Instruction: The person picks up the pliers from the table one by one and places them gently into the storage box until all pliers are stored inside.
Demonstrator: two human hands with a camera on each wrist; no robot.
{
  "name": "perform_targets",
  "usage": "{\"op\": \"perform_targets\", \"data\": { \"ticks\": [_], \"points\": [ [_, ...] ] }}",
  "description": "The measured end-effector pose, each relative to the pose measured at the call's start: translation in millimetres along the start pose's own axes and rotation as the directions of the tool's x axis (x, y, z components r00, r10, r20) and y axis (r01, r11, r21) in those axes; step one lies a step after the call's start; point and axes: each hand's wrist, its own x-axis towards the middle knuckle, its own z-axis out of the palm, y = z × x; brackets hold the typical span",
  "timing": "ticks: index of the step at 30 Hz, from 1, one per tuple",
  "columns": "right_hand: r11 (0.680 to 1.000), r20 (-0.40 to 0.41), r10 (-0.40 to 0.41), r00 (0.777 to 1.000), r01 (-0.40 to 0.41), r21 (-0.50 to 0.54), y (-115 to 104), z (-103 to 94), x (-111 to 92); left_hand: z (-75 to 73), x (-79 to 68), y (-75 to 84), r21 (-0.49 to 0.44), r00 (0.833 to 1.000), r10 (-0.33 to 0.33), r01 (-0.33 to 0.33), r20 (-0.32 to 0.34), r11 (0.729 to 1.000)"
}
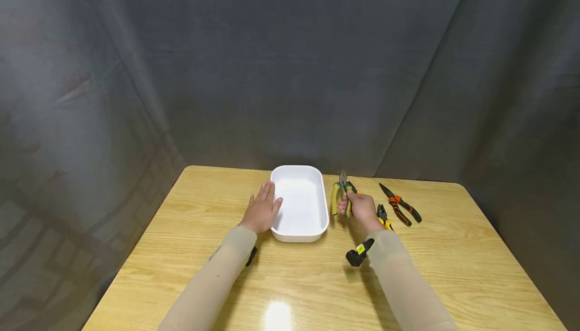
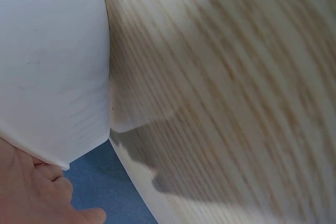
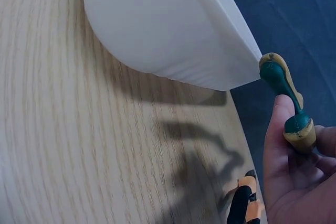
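My right hand (image 1: pixel 361 210) grips one handle of a pair of pliers (image 1: pixel 335 201) with green and yellow grips. The pliers' short pointed metal head faces away from me, and the handles stand spread. In the right wrist view these pliers (image 3: pixel 278 80) show above the table, with the thumb against a handle. My left hand (image 1: pixel 262 210) rests with straight fingers along the left rim of a white rectangular tub (image 1: pixel 299 238). The left wrist view has that hand (image 2: pixel 37 195) right at the rim of the tub (image 2: pixel 52 66). The tub's inside holds nothing.
Long-nose pliers (image 1: pixel 401 204) with red and black handles lie at the right. Yellow and black pliers (image 1: pixel 382 214) lie partly hidden behind my right wrist. Another orange and black tool (image 3: pixel 244 199) lies beyond that hand. Dark cloth (image 1: pixel 290 69) hangs behind the wooden table (image 1: pixel 217 190).
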Motion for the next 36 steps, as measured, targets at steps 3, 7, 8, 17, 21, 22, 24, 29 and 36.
{"op": "perform_targets", "data": {
  "ticks": [3,7,8,17,21,22,24,29,36],
  "points": [
    [1.0,0.005,-0.01,1.0,0.01,0.004,-1.5,0.3,-1.4,0.6,0.5,1.1,0.0,1.0,0.008,-0.008,-0.007,1.0],
    [1.0,0.01,-0.007,1.0,0.007,0.018,-4.0,1.1,-2.9,1.1,0.9,2.1,0.007,1.0,0.007,-0.007,-0.009,1.0],
    [1.0,0.013,-0.008,1.0,0.008,0.018,-4.7,1.2,-3.2,1.2,0.8,2.3,0.004,1.0,0.009,-0.009,-0.011,1.0],
    [0.998,0.039,0.003,0.999,-0.005,0.061,-12.0,4.1,-5.1,1.0,0.6,3.6,-0.013,1.0,0.011,-0.011,-0.004,1.0],
    [0.999,0.068,-0.003,0.998,0.0,0.054,-15.5,8.9,-5.4,0.5,0.7,2.5,-0.01,1.0,0.009,-0.009,0.001,1.0],
    [0.999,0.073,-0.006,0.997,0.002,0.048,-16.2,10.7,-5.4,0.4,0.7,1.8,-0.009,1.0,0.007,-0.007,0.003,1.0],
    [0.999,0.085,-0.013,0.996,0.009,0.038,-17.4,14.0,-5.4,0.3,1.0,0.3,-0.009,1.0,0.004,-0.004,0.004,1.0],
    [0.999,0.091,-0.04,0.995,0.039,0.008,-19.9,22.5,-5.5,0.5,3.0,-2.8,-0.009,1.0,-0.015,0.015,0.0,1.0],
    [0.998,0.107,-0.058,0.993,0.06,-0.019,-21.1,33.3,-3.2,0.4,6.4,-6.3,-0.013,0.999,-0.031,0.031,-0.006,0.999]
  ]
}}
